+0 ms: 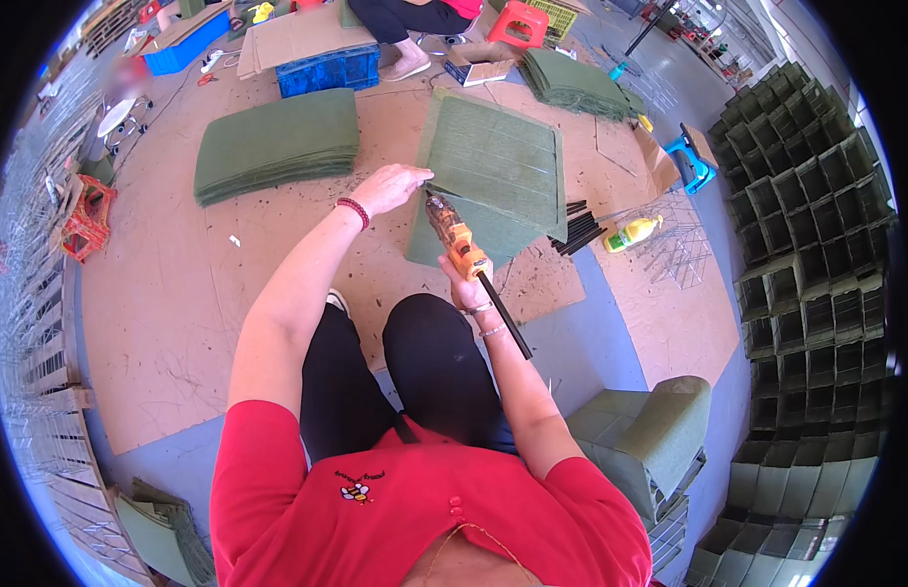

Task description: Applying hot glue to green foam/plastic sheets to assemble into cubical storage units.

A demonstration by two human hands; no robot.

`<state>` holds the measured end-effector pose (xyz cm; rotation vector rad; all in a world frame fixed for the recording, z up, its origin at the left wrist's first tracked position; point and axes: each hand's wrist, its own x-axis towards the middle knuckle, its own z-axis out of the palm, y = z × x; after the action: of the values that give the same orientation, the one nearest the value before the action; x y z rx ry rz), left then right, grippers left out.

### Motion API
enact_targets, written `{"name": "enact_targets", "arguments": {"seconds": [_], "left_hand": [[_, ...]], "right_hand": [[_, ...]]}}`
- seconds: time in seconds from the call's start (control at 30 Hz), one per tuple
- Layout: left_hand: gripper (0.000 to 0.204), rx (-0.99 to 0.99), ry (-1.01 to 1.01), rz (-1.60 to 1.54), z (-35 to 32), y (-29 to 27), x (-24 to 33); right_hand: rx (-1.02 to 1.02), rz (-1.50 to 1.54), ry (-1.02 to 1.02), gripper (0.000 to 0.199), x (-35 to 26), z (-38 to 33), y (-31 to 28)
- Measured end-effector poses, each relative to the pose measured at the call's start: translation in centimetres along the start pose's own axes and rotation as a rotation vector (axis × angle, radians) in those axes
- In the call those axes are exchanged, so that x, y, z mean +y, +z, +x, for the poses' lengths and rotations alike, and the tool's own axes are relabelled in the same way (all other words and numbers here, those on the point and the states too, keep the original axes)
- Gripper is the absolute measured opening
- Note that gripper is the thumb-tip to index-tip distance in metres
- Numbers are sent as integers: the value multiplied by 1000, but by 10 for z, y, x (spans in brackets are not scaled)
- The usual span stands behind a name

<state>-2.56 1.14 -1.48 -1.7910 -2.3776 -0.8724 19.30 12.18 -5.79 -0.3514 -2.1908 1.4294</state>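
A large green fabric-like sheet (503, 161) with thin straight lines across it lies on the floor in front of my knees. At its left edge my left hand (388, 188) is closed, thumb and fingers pinched on the sheet. My right hand (464, 288) is wrapped round the grip of an orange glue gun (458, 238). Its dark, dirty nozzle points at the sheet close to my left fingertips. From the gun's back a long black glue stick (506, 318) sticks out toward me. What exactly lies between my left fingertips is too small to see.
Stacks of green sheets (278, 142) lie left and at the far right. Black glue sticks (577, 231) and a yellow bottle (633, 234) lie right of my work. A person sits beyond a blue crate (327, 74). Green boxes (801, 215) are piled along the right.
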Motion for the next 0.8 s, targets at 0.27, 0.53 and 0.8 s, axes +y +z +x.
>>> {"name": "enact_targets", "arguments": {"seconds": [0.27, 0.53, 0.8], "left_hand": [[27, 14, -22, -13, -1, -1, 1], [27, 33, -13, -36, 0, 5, -6], [26, 29, -35, -74, 2, 3, -2]], "right_hand": [[20, -53, -18, 34, -3, 3, 6], [-4, -38, 33, 34, 4, 2, 10], [27, -50, 53, 30, -1, 3, 9]]}}
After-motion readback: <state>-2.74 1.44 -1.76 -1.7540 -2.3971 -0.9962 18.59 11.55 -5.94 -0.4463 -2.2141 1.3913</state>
